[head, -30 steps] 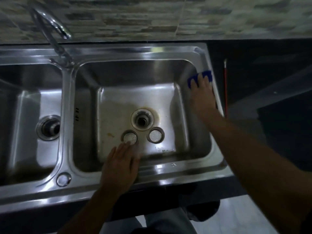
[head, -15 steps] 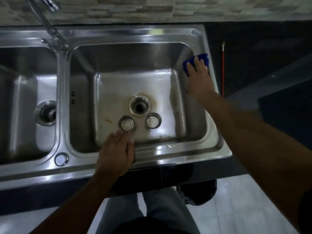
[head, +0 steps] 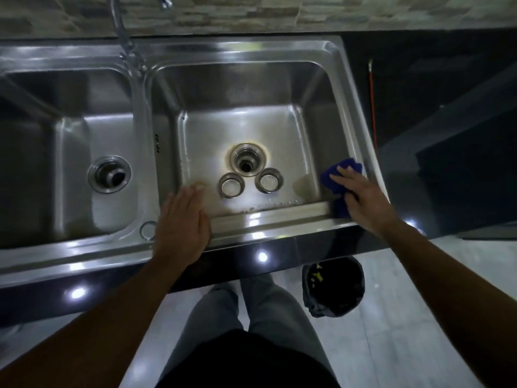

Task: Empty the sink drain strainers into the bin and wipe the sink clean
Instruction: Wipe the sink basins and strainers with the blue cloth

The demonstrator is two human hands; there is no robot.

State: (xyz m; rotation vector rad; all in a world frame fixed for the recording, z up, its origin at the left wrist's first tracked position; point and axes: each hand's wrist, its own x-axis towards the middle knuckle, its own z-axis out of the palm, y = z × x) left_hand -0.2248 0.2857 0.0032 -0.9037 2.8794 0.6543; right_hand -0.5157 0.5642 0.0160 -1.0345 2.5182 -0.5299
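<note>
A steel double sink (head: pixel 279 219) fills the view. In its right basin two round drain strainers, one on the left (head: pixel 231 185) and one on the right (head: pixel 268 180), lie side by side just in front of the open drain hole (head: pixel 246 160). My right hand (head: pixel 361 194) presses a blue cloth (head: pixel 334 177) flat against the basin's near right corner, fingers straight. My left hand (head: pixel 181 222) rests flat on the sink's front rim, left of the strainers, holding nothing. A dark bin (head: pixel 334 287) with yellow scraps stands on the floor below the counter.
The left basin has its own drain (head: pixel 109 175). A tap (head: pixel 123 35) rises at the back between the basins. A thin red stick (head: pixel 372 102) lies on the dark counter to the right. My legs stand on the pale floor beside the bin.
My right hand has slid the blue cloth from the far right rim down to the near right corner. My left hand shifted slightly left along the front rim. The view tilted down, revealing the bin.
</note>
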